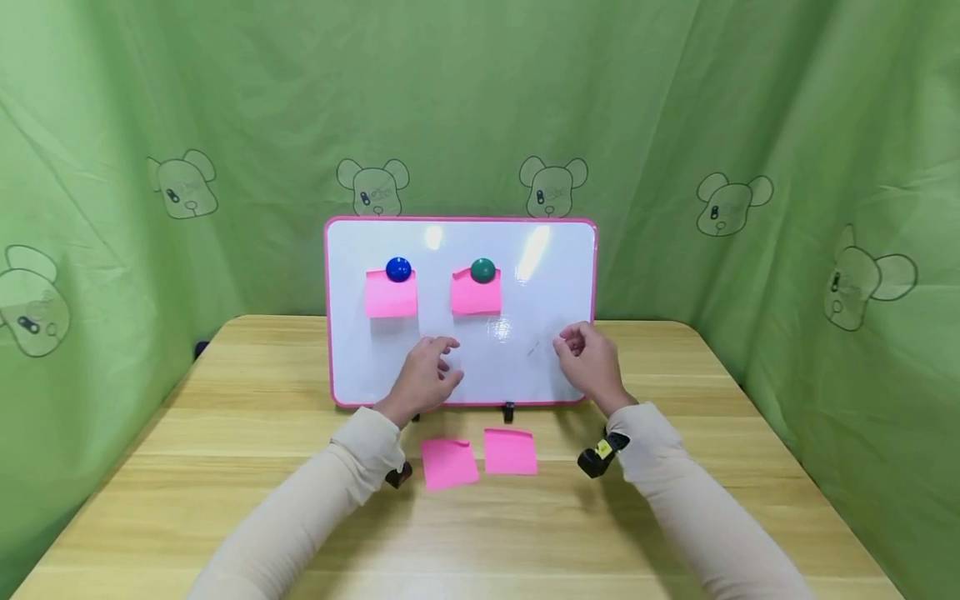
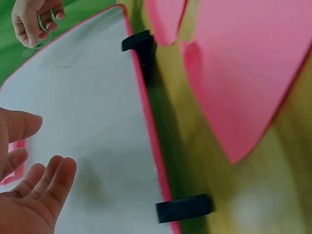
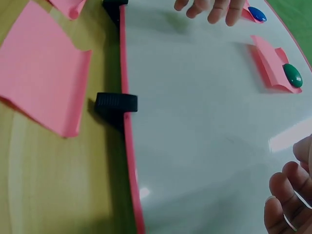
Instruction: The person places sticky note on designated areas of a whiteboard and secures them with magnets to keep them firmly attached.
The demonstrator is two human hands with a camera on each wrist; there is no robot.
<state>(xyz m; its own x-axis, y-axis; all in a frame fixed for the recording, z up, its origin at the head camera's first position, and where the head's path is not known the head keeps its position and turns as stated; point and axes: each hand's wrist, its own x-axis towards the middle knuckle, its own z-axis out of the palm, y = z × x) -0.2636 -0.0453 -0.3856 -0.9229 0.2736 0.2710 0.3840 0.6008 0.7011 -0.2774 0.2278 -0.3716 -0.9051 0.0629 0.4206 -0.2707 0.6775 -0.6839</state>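
A whiteboard (image 1: pixel 465 367) with a pink frame stands upright on the table. Two pink sticky notes hang on it, the left one (image 1: pixel 391 300) under a blue round magnet (image 1: pixel 399 269), the other (image 1: pixel 476 298) under a green magnet (image 1: pixel 483 270). My left hand (image 1: pixel 424 377), fingers relaxed and spread, hovers before the lower middle of the board with nothing in it. Near the board's lower right side, my right hand (image 1: pixel 591 360) has loosely bent fingers and no object shows in it. Two more pink notes, one on the left (image 1: pixel 450 465) and one on the right (image 1: pixel 511 452), lie on the table below.
Black clip feet (image 3: pixel 116 102) hold the board's lower edge. The wooden table (image 1: pixel 675 467) extends to both sides of the arms. Green curtains (image 1: pixel 465 92) with bear-head drawings surround it at the back and sides. Both wrists carry black camera mounts.
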